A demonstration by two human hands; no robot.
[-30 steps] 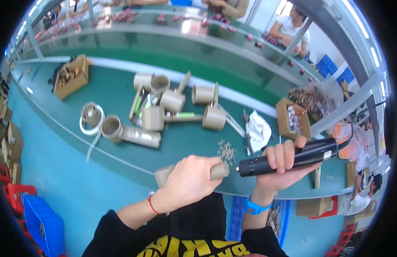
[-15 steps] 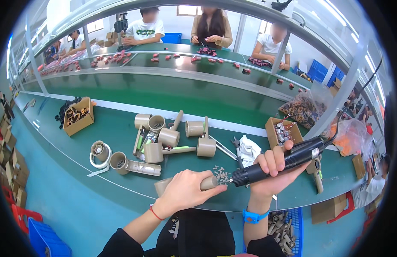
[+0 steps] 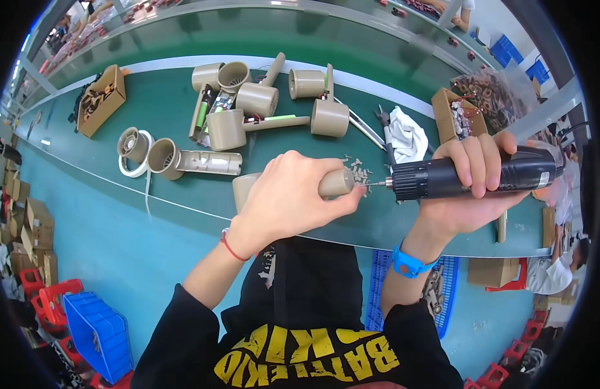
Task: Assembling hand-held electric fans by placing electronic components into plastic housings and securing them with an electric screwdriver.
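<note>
My left hand (image 3: 290, 194) is closed around a beige housing (image 3: 339, 183) with a tubular handle, held level over the near edge of the bench; much of it is hidden under my palm. In my right hand (image 3: 472, 175) is a black electric screwdriver (image 3: 413, 179), lying level and pointing left. Its thin bit reaches my left thumb and forefinger, near the handle's end; whether it touches a screw I cannot tell. Just behind the bit lies a small heap of tiny beige pieces (image 3: 358, 172).
Beige housings (image 3: 227, 129), some open with green batteries, stand mid-bench. Pliers (image 3: 384, 120), a white cloth (image 3: 407, 136) and a box of small parts (image 3: 461, 120) are farther right. Another parts box (image 3: 104, 100) sits left. A blue crate (image 3: 378, 285) is below the bench edge.
My view has tilted down, so bench and hands appear higher in the picture. My left hand still holds the housing and my right hand the screwdriver, its bit still by the handle's end.
</note>
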